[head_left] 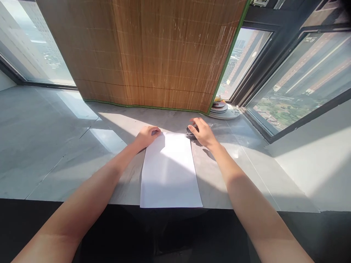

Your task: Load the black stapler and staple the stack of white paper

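Observation:
A white sheet of paper point(170, 171) lies lengthwise on the grey tiled ledge point(128, 182), its near end at the ledge's front edge. At the sheet's far left corner is my left hand point(148, 136), closed, with thumb and fingers pressed together at the paper's edge. My right hand point(202, 132) is at the far right corner, fingers curved around a small dark object point(189, 133) that sits by the paper's corner. The hand partly hides this object, and what it is cannot be made out.
A brown bamboo blind point(164, 54) with green edging hangs down to the back of the ledge. Stacked plates point(223, 110) stand at the back right, by the window frame point(253, 69). A white wall point(318, 157) bounds the right side.

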`<state>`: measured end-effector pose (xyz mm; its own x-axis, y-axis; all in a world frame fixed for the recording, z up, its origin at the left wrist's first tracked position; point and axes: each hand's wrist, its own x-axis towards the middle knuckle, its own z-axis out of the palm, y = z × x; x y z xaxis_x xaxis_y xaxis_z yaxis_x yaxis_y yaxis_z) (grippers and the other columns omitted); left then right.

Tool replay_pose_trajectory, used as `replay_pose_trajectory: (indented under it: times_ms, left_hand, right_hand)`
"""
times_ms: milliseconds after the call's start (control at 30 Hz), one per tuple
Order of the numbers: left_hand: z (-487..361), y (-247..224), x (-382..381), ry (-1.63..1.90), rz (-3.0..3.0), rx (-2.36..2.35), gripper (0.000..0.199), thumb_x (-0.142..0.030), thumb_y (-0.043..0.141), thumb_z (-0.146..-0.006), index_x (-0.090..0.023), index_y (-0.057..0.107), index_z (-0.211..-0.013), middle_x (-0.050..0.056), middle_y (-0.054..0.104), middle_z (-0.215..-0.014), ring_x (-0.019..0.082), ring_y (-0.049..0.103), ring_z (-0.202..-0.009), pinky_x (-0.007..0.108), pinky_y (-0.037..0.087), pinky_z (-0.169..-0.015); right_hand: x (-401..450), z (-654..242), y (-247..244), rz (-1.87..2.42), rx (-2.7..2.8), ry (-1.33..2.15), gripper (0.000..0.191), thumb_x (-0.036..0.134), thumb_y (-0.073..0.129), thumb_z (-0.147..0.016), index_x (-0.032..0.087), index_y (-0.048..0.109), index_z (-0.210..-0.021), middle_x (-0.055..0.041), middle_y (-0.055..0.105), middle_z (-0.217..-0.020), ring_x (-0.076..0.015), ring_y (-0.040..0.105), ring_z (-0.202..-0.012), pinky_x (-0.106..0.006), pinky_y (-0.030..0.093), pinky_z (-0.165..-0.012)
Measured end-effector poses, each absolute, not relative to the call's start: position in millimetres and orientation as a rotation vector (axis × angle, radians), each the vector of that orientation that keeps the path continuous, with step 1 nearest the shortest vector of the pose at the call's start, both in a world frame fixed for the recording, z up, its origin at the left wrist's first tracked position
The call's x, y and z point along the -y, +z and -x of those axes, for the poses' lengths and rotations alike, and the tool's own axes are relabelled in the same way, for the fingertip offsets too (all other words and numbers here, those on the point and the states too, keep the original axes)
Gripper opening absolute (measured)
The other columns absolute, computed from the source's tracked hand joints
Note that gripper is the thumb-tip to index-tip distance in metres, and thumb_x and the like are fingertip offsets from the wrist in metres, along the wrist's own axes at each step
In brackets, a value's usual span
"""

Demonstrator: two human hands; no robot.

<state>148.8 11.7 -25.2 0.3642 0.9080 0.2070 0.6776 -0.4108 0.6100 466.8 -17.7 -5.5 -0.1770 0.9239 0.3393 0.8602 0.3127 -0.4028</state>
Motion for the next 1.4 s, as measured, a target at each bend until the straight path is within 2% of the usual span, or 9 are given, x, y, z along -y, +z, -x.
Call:
replay_pose_trajectory:
  times_ms: [133, 267, 467, 567, 733, 967, 1200, 1300, 1400]
  left_hand:
    - [-148.6, -29.6, -13.5, 0.738, -2.261, -1.395, 0.023, -0.036, 0.056, -0.098, -0.026, 0.075, -0.09, 0.003, 0.078, -0.099, 0.024, 0.07, -0.097, 0.037, 0.055, -0.097]
    - [-147.6, -35.4, -16.0, 0.736, -2.294, -1.388, 0.019, -0.033, 0.059, -0.097, -0.023, 0.076, -0.092, 0.007, 0.071, -0.103, 0.026, 0.067, -0.105, 0.04, 0.056, -0.1]
    - [-146.0, -40.1, -18.1, 0.698, -2.202, -1.386, 0.015, -0.033, 0.063, -0.096, -0.024, 0.075, -0.098, 0.006, 0.067, -0.107, 0.025, 0.066, -0.105, 0.04, 0.056, -0.098]
    - [-145.6, -42.5, -19.3, 0.706, -2.203, -1.37, 0.015, -0.033, 0.063, -0.096, -0.024, 0.075, -0.099, 0.006, 0.066, -0.105, 0.025, 0.066, -0.102, 0.039, 0.056, -0.097]
    - [-146.3, -42.1, -18.0, 0.701, -2.247, -1.364, 0.015, -0.028, 0.059, -0.097, -0.024, 0.072, -0.102, 0.006, 0.064, -0.103, 0.025, 0.065, -0.103, 0.039, 0.055, -0.097]
    - [-150.9, -34.5, -16.9, 0.697, -2.213, -1.403, 0.021, -0.02, 0.053, -0.099, -0.023, 0.073, -0.095, 0.007, 0.062, -0.102, 0.024, 0.062, -0.094, 0.041, 0.054, -0.095]
    - [-127.8, -27.3, -26.2, 0.974, -2.022, -1.867, 0.024, -0.017, 0.05, -0.096, -0.024, 0.068, -0.083, 0.008, 0.064, -0.102, 0.028, 0.063, -0.108, 0.042, 0.049, -0.104]
    - [-118.1, -28.4, -31.4, 0.89, -1.997, -1.927, 0.025, -0.015, 0.05, -0.093, -0.025, 0.063, -0.075, 0.008, 0.065, -0.092, 0.028, 0.064, -0.108, 0.04, 0.048, -0.101]
    - [-117.0, -31.3, -34.6, 0.785, -2.016, -1.959, 0.02, -0.018, 0.052, -0.093, -0.025, 0.063, -0.077, 0.008, 0.068, -0.095, 0.03, 0.063, -0.111, 0.043, 0.045, -0.101]
  right_hand:
    - [23.1, -480.2, -1.4, 1.565, 2.26, 0.277, 0.035, 0.04, 0.069, -0.097, 0.022, 0.072, -0.127, -0.0104, 0.077, -0.121, -0.0279, 0.067, -0.11, -0.035, 0.049, -0.095]
    - [21.6, -482.2, -2.1, 1.789, 2.132, 0.172, 0.031, 0.032, 0.069, -0.095, 0.022, 0.074, -0.124, -0.0111, 0.079, -0.116, -0.0284, 0.07, -0.102, -0.034, 0.049, -0.087]
    - [30.7, -461.9, 7.6, 1.751, 1.859, -0.035, 0.038, 0.029, 0.064, -0.096, 0.018, 0.071, -0.132, -0.0151, 0.076, -0.127, -0.032, 0.069, -0.114, -0.04, 0.052, -0.093]
    - [49.1, -432.6, 10.8, 1.527, 2.017, 0.159, 0.038, 0.03, 0.069, -0.094, 0.021, 0.072, -0.131, -0.0112, 0.077, -0.125, -0.0285, 0.07, -0.111, -0.037, 0.053, -0.093]
    - [75.8, -379.5, 1.3, 1.323, 2.237, 0.487, 0.02, 0.037, 0.074, -0.094, 0.026, 0.075, -0.111, -0.0026, 0.08, -0.105, -0.0232, 0.071, -0.092, -0.031, 0.05, -0.081]
    - [76.4, -363.4, -6.0, 1.277, 2.342, 0.588, 0.018, 0.027, 0.068, -0.093, 0.026, 0.069, -0.111, -0.0021, 0.076, -0.105, -0.022, 0.067, -0.09, -0.031, 0.048, -0.079]
    - [71.0, -399.8, 22.9, 1.122, 2.547, 0.939, 0.053, 0.015, 0.068, -0.079, 0.031, 0.066, -0.13, -0.0007, 0.075, -0.118, -0.0241, 0.069, -0.099, -0.033, 0.054, -0.084]
    - [68.4, -423.1, 31.6, 1.098, 2.522, 1.033, 0.053, 0.014, 0.066, -0.077, 0.028, 0.067, -0.128, -0.0025, 0.074, -0.124, -0.0247, 0.069, -0.104, -0.034, 0.055, -0.088]
    - [74.4, -451.4, 34.6, 1.17, 2.461, 1.087, 0.043, 0.014, 0.063, -0.075, 0.025, 0.069, -0.116, -0.0029, 0.074, -0.114, -0.0249, 0.069, -0.1, -0.035, 0.055, -0.088]
